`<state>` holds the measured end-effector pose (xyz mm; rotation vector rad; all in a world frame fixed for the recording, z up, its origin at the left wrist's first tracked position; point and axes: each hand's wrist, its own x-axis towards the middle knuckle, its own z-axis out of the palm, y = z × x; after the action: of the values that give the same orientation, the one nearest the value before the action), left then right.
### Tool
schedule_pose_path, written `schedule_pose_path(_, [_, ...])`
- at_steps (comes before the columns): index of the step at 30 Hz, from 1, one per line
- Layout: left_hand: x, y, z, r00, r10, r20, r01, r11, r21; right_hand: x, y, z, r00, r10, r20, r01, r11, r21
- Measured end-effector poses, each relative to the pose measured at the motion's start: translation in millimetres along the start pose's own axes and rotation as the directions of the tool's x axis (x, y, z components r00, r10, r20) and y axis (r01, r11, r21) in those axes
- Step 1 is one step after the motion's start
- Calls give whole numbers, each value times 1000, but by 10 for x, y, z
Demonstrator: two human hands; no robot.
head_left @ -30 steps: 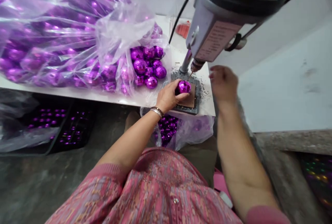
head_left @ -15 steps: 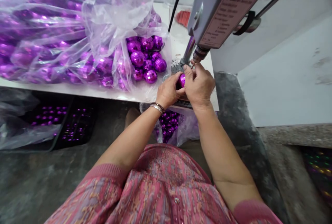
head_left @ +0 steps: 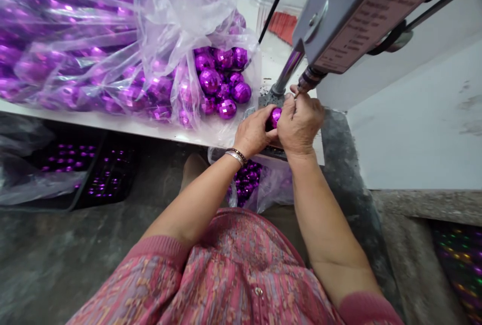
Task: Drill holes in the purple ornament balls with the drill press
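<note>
Purple ball is held by L hand, just below & L of drill; thumb & fingers of that hand are clamped on it. R hand is set at ball's R side, directly under drill's chuck, so ball is partly covered. Its thumb & forefinger are brought close tog. by the chuck; whether anything thin is pinched there can't be told. Two bracelets are worn on L wrist. Drill's post is seen just beyond both hands, w/ dark bits scattered round its foot. Well L of drill, more balls are piled at mouth of clear bag, itself packed w/ same kind. Red pcs are stacked on table, just L of drill head; black cord is hung betw. Below drill, under table edge, small purple pcs are held in another clear bag.
</note>
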<state>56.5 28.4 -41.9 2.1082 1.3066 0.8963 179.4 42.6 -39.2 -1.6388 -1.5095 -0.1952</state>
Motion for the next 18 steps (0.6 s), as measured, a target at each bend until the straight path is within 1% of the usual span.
schedule_pose_path(3, [-2, -7, -1, 1000, 5, -4, -5, 1000, -16, -11, 12, 62, 999, 12, -47, -10, 998, 57])
schedule_pose_path(6, [-3, -13, 0, 1000, 7, -6, -7, 1000, -19, -15, 22, 87, 998, 24, -54, -19, 997, 80])
schedule_pose_path(9, [-4, -18, 7, 1000, 10, -9, -10, 1000, -12, -15, 20, 51, 999, 28, -17, -27, 998, 53])
schedule_pose_path(14, [-8, -34, 45, 999, 11, -34, -10, 1000, 15, -25, 6, -59, 996, 23, 82, -20, 999, -29])
schedule_pose_path(18, [-12, -42, 69, 999, 13, -51, -12, 999, 30, -35, 26, -87, 994, 13, 109, -9, 999, -35])
